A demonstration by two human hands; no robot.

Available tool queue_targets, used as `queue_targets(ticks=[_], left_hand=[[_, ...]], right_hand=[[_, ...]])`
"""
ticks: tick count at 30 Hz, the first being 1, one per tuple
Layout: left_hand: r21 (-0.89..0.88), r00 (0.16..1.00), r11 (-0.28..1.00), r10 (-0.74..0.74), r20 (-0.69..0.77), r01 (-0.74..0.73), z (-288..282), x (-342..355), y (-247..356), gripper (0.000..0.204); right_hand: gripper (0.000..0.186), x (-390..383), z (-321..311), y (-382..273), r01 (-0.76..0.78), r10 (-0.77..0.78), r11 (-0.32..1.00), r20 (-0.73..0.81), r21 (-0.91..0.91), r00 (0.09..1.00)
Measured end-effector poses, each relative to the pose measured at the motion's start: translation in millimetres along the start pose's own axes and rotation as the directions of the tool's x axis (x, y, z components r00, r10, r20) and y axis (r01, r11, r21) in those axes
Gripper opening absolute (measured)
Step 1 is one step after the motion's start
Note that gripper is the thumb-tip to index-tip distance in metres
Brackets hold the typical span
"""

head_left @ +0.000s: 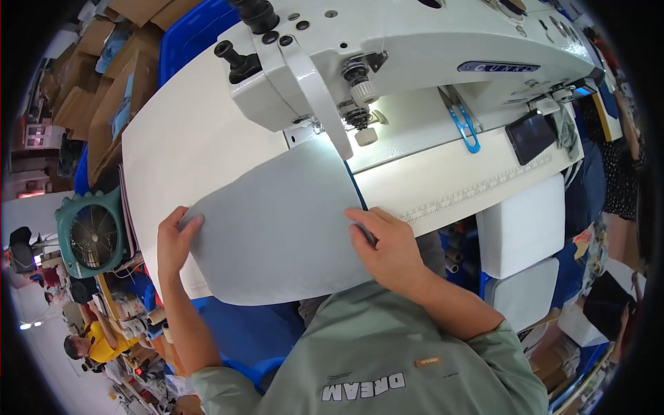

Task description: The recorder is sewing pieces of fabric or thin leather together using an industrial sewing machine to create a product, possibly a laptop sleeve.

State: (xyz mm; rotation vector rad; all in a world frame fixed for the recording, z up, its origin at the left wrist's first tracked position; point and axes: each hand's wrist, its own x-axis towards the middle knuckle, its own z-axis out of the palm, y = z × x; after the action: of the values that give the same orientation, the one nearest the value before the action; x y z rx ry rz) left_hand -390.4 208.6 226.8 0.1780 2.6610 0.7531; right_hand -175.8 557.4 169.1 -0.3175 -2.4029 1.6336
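Observation:
A grey fabric panel (277, 228) with rounded corners lies across the white table, its far edge under the needle area of a white sewing machine (415, 55). My left hand (176, 238) grips the panel's left edge, thumb on top and fingers underneath. At the right edge, my right hand (384, 245) pinches the panel, where a dark blue strip (356, 185) shows along the side. The near edge of the panel hangs over the table's front, above my lap. The machine's lamp lights the far end of the fabric; the needle itself is hard to make out.
Blue-handled scissors (465, 128) and a dark phone (531, 137) lie right of the machine head. A printed ruler (477, 183) runs along the table. White padded pieces (522, 228) are stacked at the right. A green fan (91, 234) and cardboard boxes (114, 90) stand at the left.

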Motion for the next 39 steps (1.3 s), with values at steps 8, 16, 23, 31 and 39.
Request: queue_targets(ticks=[8,16,23,31,39], left_hand=[[0.308,0.911,0.864,0.41,0.03,-0.399,30.2,15.0,73.2,0.033],[-0.258,0.778,0.753,0.628,0.006,-0.606,131.4,48.2,128.9,0.032],[-0.257,0.786,0.756,0.618,-0.022,-0.601,137.8,44.3,130.3,0.023],[-0.252,0.79,0.764,0.614,-0.003,-0.594,139.4,44.3,132.4,0.021],[-0.202,0.77,0.748,0.636,-0.058,-0.633,142.4,46.8,134.2,0.02]], right_hand=[[0.027,0.3,-1.5,-5.3,-0.058,0.058,0.998,0.028,0.004,0.998],[0.029,-4.5,-7.1,-10.3,-0.117,0.116,0.993,0.081,0.008,0.99],[0.033,4.4,-6.2,-2.6,-0.008,0.014,0.999,0.115,-0.053,0.993],[0.036,2.0,-3.6,-2.3,0.044,-0.037,0.995,0.079,-0.09,0.996],[0.037,5.0,-0.9,-3.3,-0.012,0.015,0.998,0.048,-0.064,0.999]])
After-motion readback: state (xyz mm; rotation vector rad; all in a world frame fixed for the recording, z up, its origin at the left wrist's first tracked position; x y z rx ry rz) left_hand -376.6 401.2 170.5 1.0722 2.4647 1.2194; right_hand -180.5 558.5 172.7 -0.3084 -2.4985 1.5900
